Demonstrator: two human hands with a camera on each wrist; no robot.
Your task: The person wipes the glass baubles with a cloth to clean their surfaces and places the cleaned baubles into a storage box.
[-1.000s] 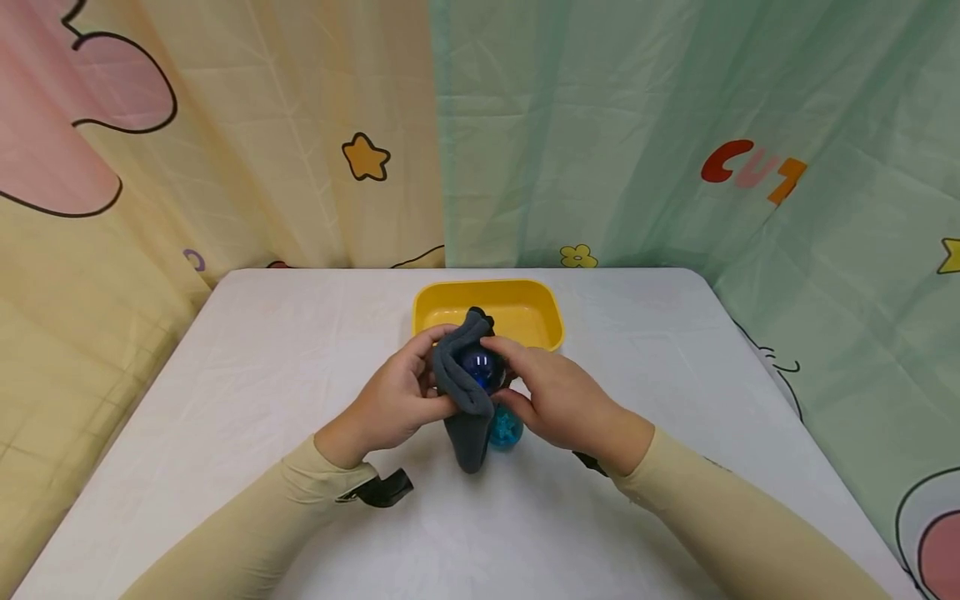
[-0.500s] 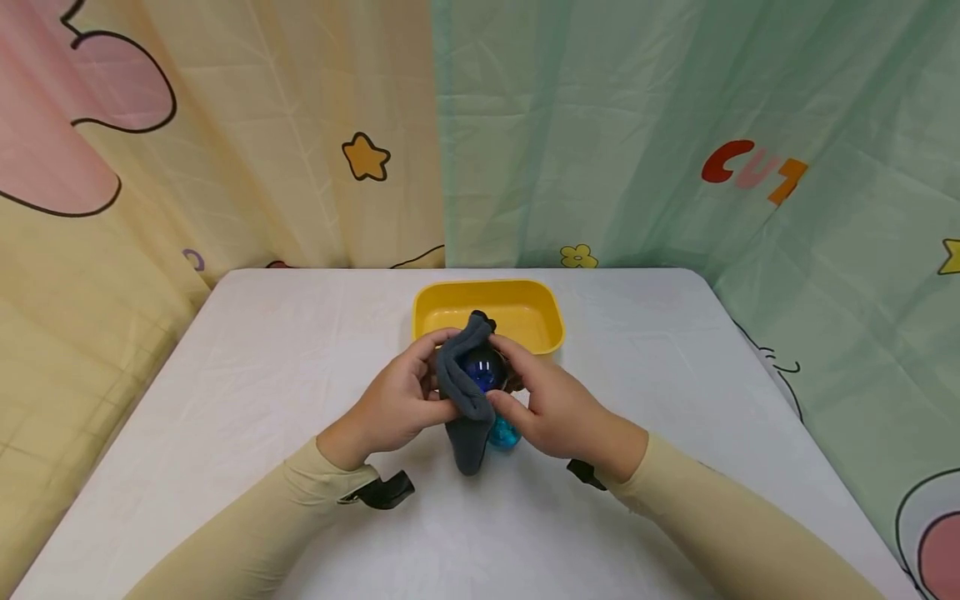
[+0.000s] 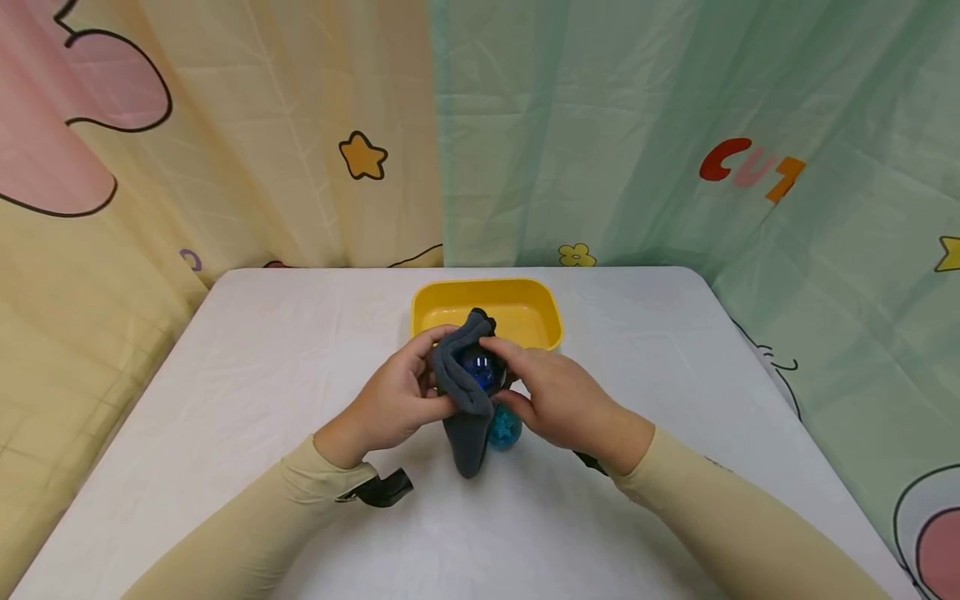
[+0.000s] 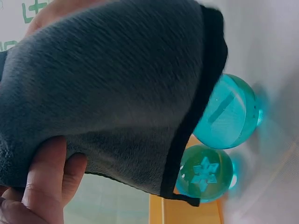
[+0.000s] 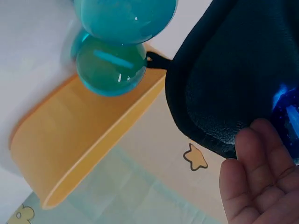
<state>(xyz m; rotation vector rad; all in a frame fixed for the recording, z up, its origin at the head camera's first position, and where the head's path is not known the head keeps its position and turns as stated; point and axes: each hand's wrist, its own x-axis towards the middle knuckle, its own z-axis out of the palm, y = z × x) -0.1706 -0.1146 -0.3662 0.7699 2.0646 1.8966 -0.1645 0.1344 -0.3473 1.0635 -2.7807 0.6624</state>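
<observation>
A dark grey cloth (image 3: 469, 446) with a black edge drapes over the left side of a shiny dark blue ball (image 3: 482, 367). My left hand (image 3: 386, 408) grips the ball through the cloth from the left. From the right, my right hand (image 3: 566, 400) holds the ball between thumb and fingers, which show at its lower side in the right wrist view. Beneath the cloth, on the table, lie two clear turquoise balls: a larger ball (image 4: 233, 112) and a smaller ball (image 4: 204, 172) with a snowflake shape inside. The cloth hides part of the larger one in the left wrist view.
Just beyond the hands, a yellow plastic tray (image 3: 521, 310) stands on the white table (image 3: 315, 317). Printed curtains (image 3: 525, 125) hang behind the table and along its sides. A black strap (image 3: 384, 488) sticks out at the left wrist.
My right hand shifts slightly left, then back right with its thumb and fingers repositioned on the blue ball. The left hand stays almost still, keeping the cloth against it.
</observation>
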